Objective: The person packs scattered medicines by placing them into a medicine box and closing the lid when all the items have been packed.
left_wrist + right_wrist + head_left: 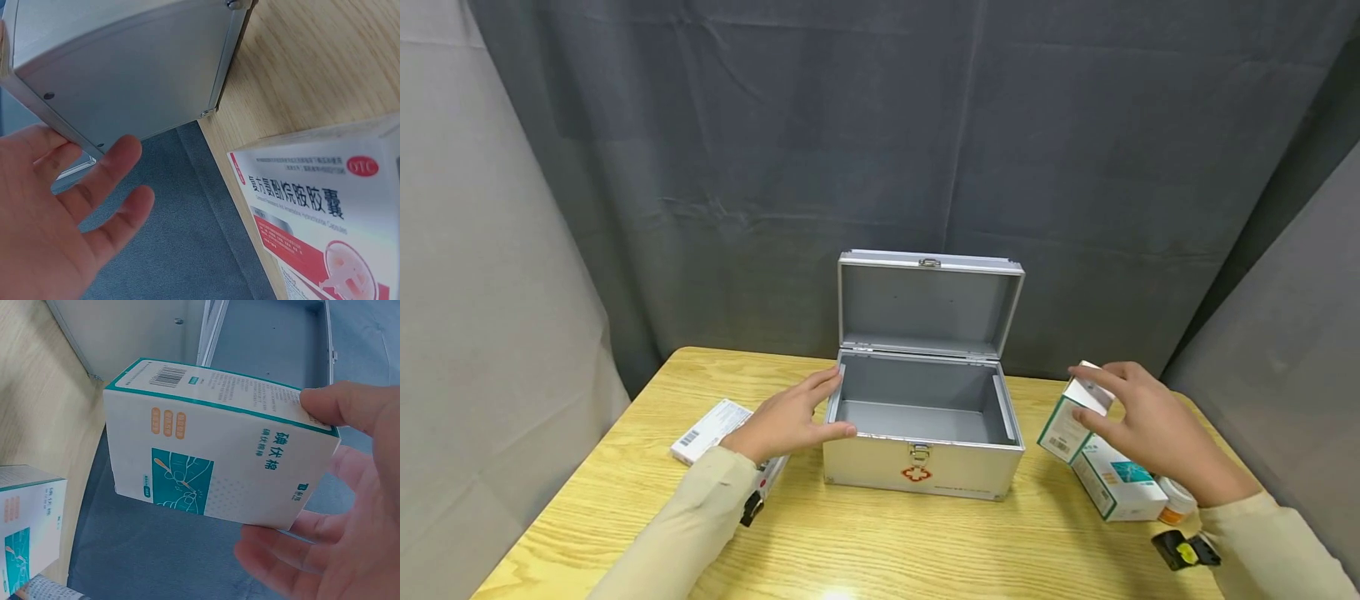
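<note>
A silver first-aid case (923, 467) with a red cross on its front stands mid-table, lid raised, its inside bare. My left hand (792, 417) is at the case's left rim, fingers spread and mostly straight; in the left wrist view the fingers (103, 175) lie by the side wall. My right hand (1150, 417) grips a white and teal box of iodophor cotton swabs (219, 444) by one end, thumb on one face and fingers opposite. The box is tilted, right of the case. Below it a matching box (1123, 487) lies on the table.
A white bottle with an orange band (1177, 500) stands beside the matching box. On the left are a white medicine box (711, 429) and a red and white capsule box (319, 219), partly behind my left forearm. Grey curtains (760, 167) hang behind the wooden table (880, 542).
</note>
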Tool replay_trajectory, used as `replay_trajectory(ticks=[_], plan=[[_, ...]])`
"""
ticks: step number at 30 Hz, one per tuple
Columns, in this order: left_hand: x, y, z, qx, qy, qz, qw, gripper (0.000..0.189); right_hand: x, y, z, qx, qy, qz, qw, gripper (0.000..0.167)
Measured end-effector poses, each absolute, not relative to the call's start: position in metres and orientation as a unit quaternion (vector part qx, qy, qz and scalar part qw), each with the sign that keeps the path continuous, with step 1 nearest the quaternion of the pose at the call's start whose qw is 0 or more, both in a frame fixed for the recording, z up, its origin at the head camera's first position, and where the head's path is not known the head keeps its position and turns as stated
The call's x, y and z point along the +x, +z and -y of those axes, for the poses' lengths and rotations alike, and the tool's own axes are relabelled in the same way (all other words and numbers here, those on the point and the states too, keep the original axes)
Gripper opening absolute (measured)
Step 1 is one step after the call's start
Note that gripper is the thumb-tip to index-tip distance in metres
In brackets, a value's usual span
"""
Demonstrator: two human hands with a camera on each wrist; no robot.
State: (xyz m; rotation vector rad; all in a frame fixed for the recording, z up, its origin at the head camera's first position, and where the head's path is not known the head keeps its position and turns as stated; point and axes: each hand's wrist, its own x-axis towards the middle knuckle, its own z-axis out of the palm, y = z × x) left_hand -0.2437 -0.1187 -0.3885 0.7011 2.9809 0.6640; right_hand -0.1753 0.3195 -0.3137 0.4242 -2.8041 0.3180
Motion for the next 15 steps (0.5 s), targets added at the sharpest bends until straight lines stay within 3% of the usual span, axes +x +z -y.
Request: replay_trajectory(ticks=[6,15], plan=[[-0.244,-0.387,0.118,0.225,0.21,-0.952,0.002,0.093,-0.175,-0.303,-0.316,0.143,0.098,0.975,0.136,0.058],[-0.244,-0.389,0.119,0.227,0.212,-0.951,0.0,0.094,-0.178,-0.281,-0.3,0.166,0.08,0.968,0.17,0.053]])
